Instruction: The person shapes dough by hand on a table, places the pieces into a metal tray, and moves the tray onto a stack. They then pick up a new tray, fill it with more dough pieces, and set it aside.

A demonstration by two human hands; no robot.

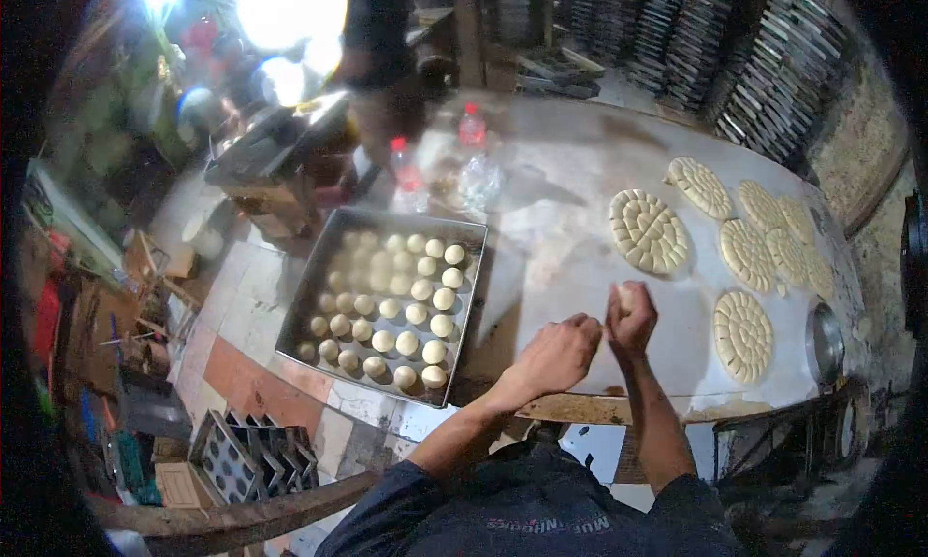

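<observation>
My right hand [631, 319] is closed in a fist above the table, with a pale bit of dough [627, 299] showing at its top. Beside it, my left hand [559, 354] is closed with its knuckles up, almost touching the right; whatever its fingers grip is hidden. Just beyond both hands lies a round, flat dough disc [650, 231], cut into many segments. More such discs lie to the right, one [742, 335] near the front edge. On the left, a square metal tray [466, 315] holds rows of dough balls [407, 343].
Two bottles with red caps, one [472, 127] farther back, stand behind the tray beside a clear plastic bag [479, 182]. A round metal pan [825, 342] is at the table's [561, 267] right edge. Stacked trays [788, 69] rise behind; slotted metal racks [253, 456] sit low left.
</observation>
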